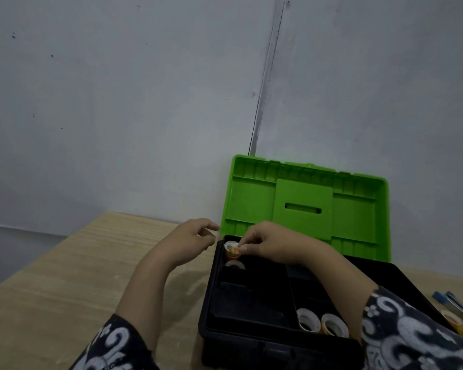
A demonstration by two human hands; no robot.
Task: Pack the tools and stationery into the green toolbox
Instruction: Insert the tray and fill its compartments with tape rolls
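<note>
So the green toolbox (284, 289) sits open on the wooden table (64, 276), its bright green lid (305, 206) standing up against the grey wall (118, 102) and the black tray (251, 297) inside showing. The right hand (267, 244) is over the far left corner of the toolbox, fingertips pinched on a small orange-and-white tape roll (233, 250) just above that corner compartment. Right below it in the tray there's another pale roll (235, 264), kinda dark so hard to make out. The left hand (190, 239) hangs just off the toolbox's left edge, fingers loosely curled, holding nothing. Two more tape rolls (321, 322) sit in the near right compartment. Off the toolbox's right side, on the table, lie a blue-tipped tool (442, 297) and another tape roll (452, 320).
</note>
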